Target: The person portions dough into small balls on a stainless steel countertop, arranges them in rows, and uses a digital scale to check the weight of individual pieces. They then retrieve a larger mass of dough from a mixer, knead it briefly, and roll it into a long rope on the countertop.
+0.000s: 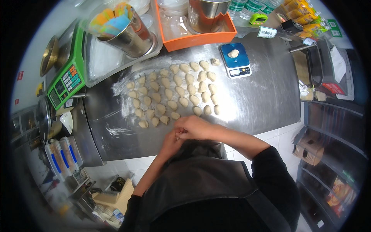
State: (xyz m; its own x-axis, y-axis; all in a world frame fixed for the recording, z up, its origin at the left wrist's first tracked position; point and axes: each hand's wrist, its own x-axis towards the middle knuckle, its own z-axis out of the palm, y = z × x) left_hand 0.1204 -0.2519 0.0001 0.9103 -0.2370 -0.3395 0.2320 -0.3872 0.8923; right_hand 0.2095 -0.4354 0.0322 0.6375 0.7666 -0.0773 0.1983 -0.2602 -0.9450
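Close in front of my dark apron [200, 177], my two hands meet over the near edge of the steel worktable [255, 107]. The right hand [192, 127] is curled, its fingers bent down against the left hand [171, 142]. Whether a bit of dough is between the fingers is hidden. Just beyond them, rows of small dough pieces [183, 102] lie on the floured steel; the closest is a dough piece [175, 115] at the right hand's fingers. A compact digital scale [238, 72] at the far right carries one dough lump [233, 53].
An orange tray [200, 41] with a steel canister [207, 17] stands along the back. Left of it, a steel cup [130, 37] of colourful packets rests on a clear tray [101, 62]. A green pricing scale [66, 78] borders the left side; a grey machine [329, 66] is at right.
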